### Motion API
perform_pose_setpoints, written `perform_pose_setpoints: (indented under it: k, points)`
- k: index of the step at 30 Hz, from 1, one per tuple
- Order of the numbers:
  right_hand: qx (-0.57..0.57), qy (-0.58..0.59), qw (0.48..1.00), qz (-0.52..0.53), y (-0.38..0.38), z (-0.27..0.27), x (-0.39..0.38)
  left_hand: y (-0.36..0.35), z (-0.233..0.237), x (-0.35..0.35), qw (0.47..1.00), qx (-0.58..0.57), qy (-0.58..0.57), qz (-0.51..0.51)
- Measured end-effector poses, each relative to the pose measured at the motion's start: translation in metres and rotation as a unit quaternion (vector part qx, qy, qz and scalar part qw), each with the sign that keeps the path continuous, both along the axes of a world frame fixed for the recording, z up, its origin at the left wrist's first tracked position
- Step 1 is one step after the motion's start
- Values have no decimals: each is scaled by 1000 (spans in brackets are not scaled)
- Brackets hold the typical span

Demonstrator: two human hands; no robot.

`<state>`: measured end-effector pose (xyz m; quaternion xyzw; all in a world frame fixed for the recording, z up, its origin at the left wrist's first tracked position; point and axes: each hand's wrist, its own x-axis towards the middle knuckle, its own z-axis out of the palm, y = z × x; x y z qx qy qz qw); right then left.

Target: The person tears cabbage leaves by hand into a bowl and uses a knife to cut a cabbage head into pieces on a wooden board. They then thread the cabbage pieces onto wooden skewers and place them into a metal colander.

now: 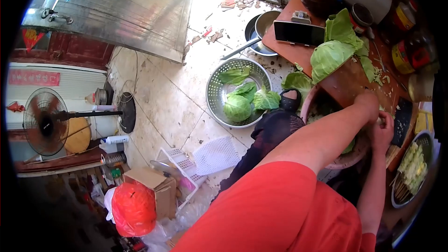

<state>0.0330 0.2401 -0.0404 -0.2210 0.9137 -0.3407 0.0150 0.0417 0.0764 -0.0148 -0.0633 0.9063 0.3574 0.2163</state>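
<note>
My left hand (367, 104) is over the edge of the reddish-brown table, its fingers hidden behind the wrist. Close beside it, my right hand (382, 130) has its fingers curled together; whatever lies between them is too small to make out. Beneath my forearms stands a pinkish basin (306, 112) with green leaves inside. A cut cabbage (331, 58) with loose outer leaves rests on the table (347, 81) beyond my hands. To the right, a colander (425, 142) holds several skewers (413, 168) threaded with pale green cabbage pieces. A dark flat slab (402, 121) lies near my right hand.
A perforated metal bowl (212, 91) with cabbage leaves sits on the tiled floor, near my sandalled foot (290, 100). A phone (298, 33) and several jars (402, 16) stand on the table. Left are a fan (45, 123), white baskets (216, 155) and a red bag (134, 209).
</note>
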Motion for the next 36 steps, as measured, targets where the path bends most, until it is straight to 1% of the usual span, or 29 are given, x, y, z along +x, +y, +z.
perform_pose_setpoints:
  k: [1, 2, 4, 5, 7, 8, 10, 11, 13, 14, 16, 17, 18, 19, 20, 21, 22, 23, 24, 25, 26, 27, 28, 29, 30, 32, 33, 35, 36]
  points:
    - [-26, -8, 999, -17, 4, -4, -3, 0, 1, 0, 1000, 3, 7, 28]
    - [-26, -8, 1000, -15, 11, -9, -8, -1, -3, -1, 1000, 3, 7, 30]
    - [-129, -107, 986, -2, 17, -15, -15, -6, -8, -4, 995, 6, 5, 97]
    - [-128, -108, 986, 0, 18, -15, -16, -7, -11, -4, 995, 6, 4, 99]
    - [-93, -137, 986, -22, 9, -4, -10, -11, -6, -2, 998, -13, 28, 51]
    - [-92, -137, 986, -21, 2, 1, -5, -11, -3, -2, 998, -13, 28, 51]
    - [2, -8, 999, 38, -13, 9, 3, -16, 12, 5, 999, -11, 16, 50]
    - [2, -8, 999, 39, -15, 9, 5, -16, 11, 5, 999, -11, 15, 51]
    - [76, 134, 985, 76, -18, 7, 7, -15, 7, 4, 998, 0, 11, 64]
    - [80, 134, 985, 73, -18, 10, 8, -14, 5, 5, 998, 3, 11, 61]
    - [42, 52, 997, 49, -17, 24, 4, -19, 8, 5, 998, -4, 13, 56]
    - [23, 56, 998, 29, -15, 28, 2, -21, 9, 5, 998, -11, 38, 56]
    - [8, 84, 996, 8, -13, 33, 0, -22, 0, 1, 995, -3, 24, 94]
    - [-40, 35, 998, -43, -11, 39, 0, -23, -9, -1, 991, -12, 40, 126]
    - [-95, -3, 993, -68, -10, 42, -3, -30, -22, -6, 991, -12, 34, 131]
    - [-161, -59, 980, -99, -4, 34, -10, -37, -18, -4, 983, -13, 62, 175]
    - [-219, -79, 966, -112, -4, 35, -10, -48, -9, -6, 989, -2, 10, 145]
    - [-192, -53, 972, -125, -3, 35, -11, -56, 0, -7, 988, 2, -6, 152]
    - [-194, -62, 970, -133, -3, 36, -10, -60, -3, -2, 980, 19, 80, 181]
    - [-121, 28, 986, -114, -1, 30, -11, -66, -16, -6, 971, 10, 123, 203]
    - [-110, 43, 987, -104, -8, 42, -4, -70, -14, -7, 971, -25, 108, 212]
    - [-62, 129, 987, -73, -8, 41, -4, -74, -14, -8, 969, -38, 121, 210]
    - [-42, 118, 990, -68, -9, 40, -2, -73, -4, -6, 969, -73, 132, 197]
    - [-3, 117, 992, -57, -8, 35, 0, -67, 5, -4, 970, -138, 99, 172]
    - [2, 116, 991, -65, -8, 29, 1, -60, 19, -1, 965, -203, 85, 141]
    - [45, 134, 990, 26, -6, 14, 4, -46, 41, 1, 953, -270, 98, 101]
    - [48, 134, 990, 22, -6, 10, 6, -43, 40, 0, 953, -268, 99, 96]
    - [142, 169, 969, 112, -5, 4, 14, -40, 37, -2, 940, -307, 148, 29]
    - [144, 168, 969, 109, -6, 6, 19, -36, 39, -2, 941, -305, 148, 26]
